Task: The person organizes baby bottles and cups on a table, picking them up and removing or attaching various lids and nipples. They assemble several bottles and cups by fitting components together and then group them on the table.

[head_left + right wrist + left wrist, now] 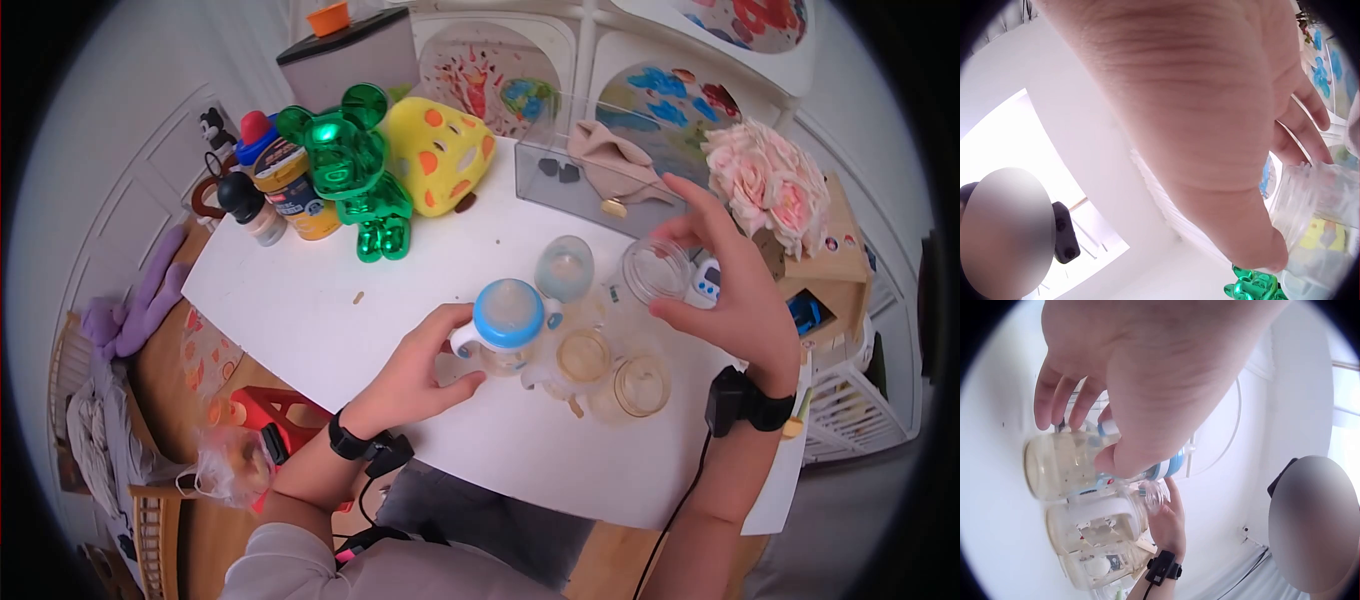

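Note:
A bottle with a blue collar (509, 313) and white side handles stands on the white table (300, 330). My left hand (415, 375) is at its left handle, thumb and fingers spread apart, the thumb beside the lower body. In the left wrist view, the left hand (1141, 381) partly covers the bottle, its fingers extended. My right hand (735, 290) holds a clear jar (655, 270) between thumb and fingers at the right. The right wrist view shows the right hand (1210, 119) with its fingers and thumb about the ridged rim of this jar (1316, 200).
Two open clear bottles (583, 356) (640, 386) and a domed clear one (565, 268) stand close by. Behind are a transparent box (545, 185), pink flowers (765, 185), a green bear figure (350, 165), a yellow plush (435, 155) and a yellow tub (300, 195).

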Demonstrator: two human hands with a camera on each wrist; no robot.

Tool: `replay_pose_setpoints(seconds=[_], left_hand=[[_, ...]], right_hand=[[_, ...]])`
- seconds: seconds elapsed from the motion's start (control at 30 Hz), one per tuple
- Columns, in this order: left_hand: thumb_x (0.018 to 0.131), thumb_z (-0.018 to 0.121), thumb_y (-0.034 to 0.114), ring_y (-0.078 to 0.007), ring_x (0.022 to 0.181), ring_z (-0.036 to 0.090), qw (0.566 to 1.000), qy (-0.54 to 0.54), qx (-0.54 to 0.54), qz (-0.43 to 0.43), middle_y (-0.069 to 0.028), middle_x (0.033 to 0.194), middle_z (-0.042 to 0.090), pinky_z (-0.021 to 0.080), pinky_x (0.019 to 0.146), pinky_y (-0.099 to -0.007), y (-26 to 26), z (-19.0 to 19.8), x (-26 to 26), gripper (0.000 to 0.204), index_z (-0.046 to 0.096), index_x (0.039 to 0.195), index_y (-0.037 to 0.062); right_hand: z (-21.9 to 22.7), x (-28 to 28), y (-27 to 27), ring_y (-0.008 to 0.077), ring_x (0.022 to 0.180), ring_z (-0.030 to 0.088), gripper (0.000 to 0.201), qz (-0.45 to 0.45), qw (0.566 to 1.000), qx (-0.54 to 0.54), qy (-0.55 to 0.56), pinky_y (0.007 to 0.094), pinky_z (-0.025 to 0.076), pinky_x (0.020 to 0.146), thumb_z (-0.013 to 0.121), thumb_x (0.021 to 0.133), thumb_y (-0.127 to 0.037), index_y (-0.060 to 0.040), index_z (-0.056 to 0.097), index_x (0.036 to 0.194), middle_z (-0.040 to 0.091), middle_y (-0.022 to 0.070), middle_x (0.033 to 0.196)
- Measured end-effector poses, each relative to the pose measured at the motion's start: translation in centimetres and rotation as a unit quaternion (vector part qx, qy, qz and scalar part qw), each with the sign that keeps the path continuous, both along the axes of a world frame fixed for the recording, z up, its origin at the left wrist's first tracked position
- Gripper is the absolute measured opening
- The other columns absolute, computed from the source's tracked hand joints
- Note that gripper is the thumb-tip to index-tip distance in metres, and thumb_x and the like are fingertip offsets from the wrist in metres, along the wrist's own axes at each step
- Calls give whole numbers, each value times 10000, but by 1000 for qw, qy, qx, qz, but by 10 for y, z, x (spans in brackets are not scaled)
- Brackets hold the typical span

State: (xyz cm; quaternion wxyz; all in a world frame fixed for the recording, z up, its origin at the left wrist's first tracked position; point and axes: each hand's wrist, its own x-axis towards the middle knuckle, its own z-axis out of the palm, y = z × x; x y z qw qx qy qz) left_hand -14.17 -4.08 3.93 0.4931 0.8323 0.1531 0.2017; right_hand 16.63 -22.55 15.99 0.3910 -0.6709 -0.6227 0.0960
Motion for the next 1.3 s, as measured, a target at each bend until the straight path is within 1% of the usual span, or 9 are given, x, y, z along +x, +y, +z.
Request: replay_pose_setpoints(seconds=[0.2, 0.27, 0.4, 0.47, 0.63, 0.87, 0.97, 1.07, 1.3], left_hand=[[881, 590, -45, -235, 1325, 607, 998, 12, -1, -59, -105, 1386, 629, 545, 1052, -371, 54, 14, 9, 525, 579, 1401, 26], [929, 572, -43, -204, 1316, 613, 986, 1, -142, -86, -99, 1378, 640, 523, 1096, -360, 87, 6, 35, 441, 595, 1366, 6], [991, 525, -26, -207, 1369, 578, 976, -3, -152, -154, -92, 1442, 608, 461, 1173, -368, 119, 10, 99, 438, 567, 1423, 28], [1017, 563, 31, -214, 1401, 561, 948, -10, -247, -199, -108, 1478, 596, 455, 1189, -383, 125, 5, 134, 430, 553, 1447, 35], [966, 609, 106, -231, 1485, 487, 898, -44, -324, -294, -143, 1609, 489, 388, 1248, -414, 130, -11, 195, 741, 349, 1659, 74], [875, 580, 42, -269, 1468, 529, 848, -17, -391, -359, -135, 1648, 470, 419, 1204, -411, 122, -17, 202, 857, 317, 1688, 104], [894, 717, 92, -259, 1435, 550, 881, 5, -358, -310, -112, 1664, 451, 479, 1129, -379, 129, -43, 204, 891, 310, 1686, 101], [848, 654, -190, -188, 1348, 587, 896, 25, -362, -254, -78, 1611, 491, 537, 999, -299, 131, -62, 211, 931, 327, 1677, 81], [817, 696, -235, -154, 1311, 605, 910, 39, -289, -293, -67, 1485, 590, 529, 1040, -309, 89, -37, 213, 862, 442, 1591, 47]], right_hand=[[2, 11, -5, 235, 1126, 657, 998, 2, 997, 62, 41, 393, 473, 1114, 840, 707, -59, -73, 425, 1615, 687, 108, 1188], [2, 12, -5, 228, 1128, 652, 990, 8, 994, 93, 60, 395, 465, 1125, 833, 707, -54, -73, 432, 1612, 682, 99, 1193], [4, 7, 2, 232, 1144, 659, 972, -32, 986, 159, 26, 401, 480, 1113, 835, 717, -60, -70, 442, 1605, 687, 102, 1222], [1, 1, 6, 236, 1152, 660, 964, -65, 983, 169, 4, 398, 487, 1103, 840, 726, -68, -66, 442, 1603, 689, 108, 1232], [-22, 4, 29, 281, 1175, 666, 857, -141, 983, 113, -21, 401, 537, 1011, 876, 817, -169, -32, 458, 1553, 692, 150, 1249], [-47, 12, 48, 344, 1149, 711, 834, -185, 979, 90, -16, 447, 573, 957, 880, 830, -215, -39, 458, 1528, 699, 193, 1270], [-52, 9, 56, 300, 1129, 713, 807, -196, 971, 136, -25, 394, 572, 965, 904, 837, -242, -43, 485, 1496, 723, 176, 1193], [-59, 16, 55, 331, 1127, 717, 787, -220, 968, 118, -6, 410, 577, 963, 908, 836, -283, -6, 497, 1447, 721, 211, 1179], [-55, 16, 35, 375, 1145, 712, 776, -193, 977, 89, 13, 440, 567, 972, 877, 871, -381, 36, 508, 1411, 712, 261, 1179]])
